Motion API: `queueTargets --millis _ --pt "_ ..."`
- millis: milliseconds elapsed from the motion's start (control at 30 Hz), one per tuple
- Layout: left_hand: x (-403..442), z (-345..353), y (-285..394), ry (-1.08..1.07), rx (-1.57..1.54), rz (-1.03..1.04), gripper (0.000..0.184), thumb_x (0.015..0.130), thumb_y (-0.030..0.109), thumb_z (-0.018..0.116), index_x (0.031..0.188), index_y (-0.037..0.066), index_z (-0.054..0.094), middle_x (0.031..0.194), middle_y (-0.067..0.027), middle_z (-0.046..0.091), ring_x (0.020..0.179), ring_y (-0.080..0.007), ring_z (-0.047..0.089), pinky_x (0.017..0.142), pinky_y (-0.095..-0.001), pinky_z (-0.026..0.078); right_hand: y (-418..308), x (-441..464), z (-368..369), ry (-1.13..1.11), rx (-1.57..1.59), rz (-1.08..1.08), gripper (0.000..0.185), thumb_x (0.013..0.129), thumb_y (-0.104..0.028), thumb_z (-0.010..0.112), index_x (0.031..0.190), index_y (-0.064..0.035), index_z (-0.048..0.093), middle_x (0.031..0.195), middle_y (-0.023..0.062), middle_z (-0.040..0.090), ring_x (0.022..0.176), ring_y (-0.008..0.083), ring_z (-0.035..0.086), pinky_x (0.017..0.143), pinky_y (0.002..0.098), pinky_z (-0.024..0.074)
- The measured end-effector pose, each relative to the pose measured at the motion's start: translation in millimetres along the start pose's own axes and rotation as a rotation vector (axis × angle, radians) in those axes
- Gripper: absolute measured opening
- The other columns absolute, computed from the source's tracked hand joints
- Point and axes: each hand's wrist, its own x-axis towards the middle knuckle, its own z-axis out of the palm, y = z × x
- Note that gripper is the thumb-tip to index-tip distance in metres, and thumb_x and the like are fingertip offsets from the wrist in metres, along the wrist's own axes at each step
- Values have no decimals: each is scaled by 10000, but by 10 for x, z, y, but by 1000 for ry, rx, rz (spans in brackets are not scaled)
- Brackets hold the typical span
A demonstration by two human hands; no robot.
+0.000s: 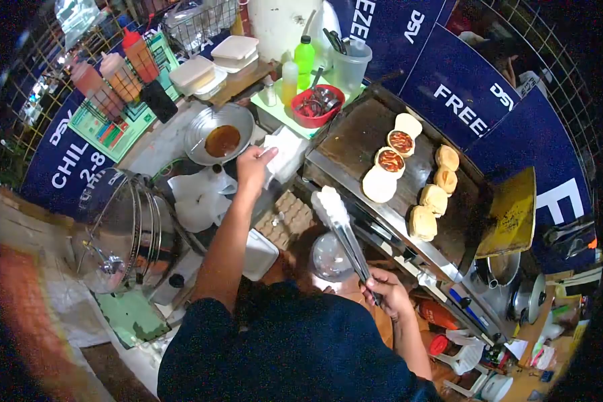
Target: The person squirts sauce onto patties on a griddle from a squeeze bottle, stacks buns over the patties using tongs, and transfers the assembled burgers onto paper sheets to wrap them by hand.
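Observation:
My left hand (252, 170) is closed on a white paper or cloth (286, 153), beside a metal pan (195, 136) with brown liquid. In my right hand (386, 291) are metal tongs (352, 246), their tips up and left, with something whitish at the tips that I cannot make out. The tongs are in front of the griddle (355, 124). On it lie bun halves (380, 184), two of them topped with red sauce (390, 160), and several browned buns (434, 199) in a row on the right.
Behind the pan are lidded tubs (235, 48) and sauce bottles (141, 55). A red basket (318, 106) of utensils and a green bottle (305, 61) stand beyond the griddle's left end. An egg tray (285, 220) lies near my left forearm; a yellow-stained panel (512, 213) borders the griddle.

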Motion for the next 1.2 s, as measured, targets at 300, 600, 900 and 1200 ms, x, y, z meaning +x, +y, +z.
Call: queueTargets --millis 300,600,900,1200 --pt "134 -69 -201 -99 -152 -303 212 872 183 753 813 3 659 648 -15 586 485 -103 504 423 -255 389 -532 1056 957 62 -263 -286 220 849 -74 728 956 -58 536 689 -19 517 532 107 509 494 272 414" --pt "161 -96 -172 -87 -65 -264 218 865 223 759 814 30 672 645 11 566 484 -69 449 420 -256 301 -1008 2609 1923 116 -447 -604 287 771 -60 675 1041 1 598 815 101 642 741 190 623 658 334 508" --pt "-71 -889 -281 -169 -228 -334 153 926 177 671 903 27 651 691 6 556 568 -91 524 500 -250 404 -1053 3315 2224 291 -759 -443 474 760 -147 664 1154 90 544 1006 301 668 1009 424 652 902 438 494" --pt "-934 -1623 224 145 -81 -405 195 892 214 699 897 23 657 718 11 567 595 -98 517 560 -270 418 -1105 3653 2267 375 -813 -499 386 781 -76 503 1125 97 541 984 353 647 988 478 639 869 474 492"
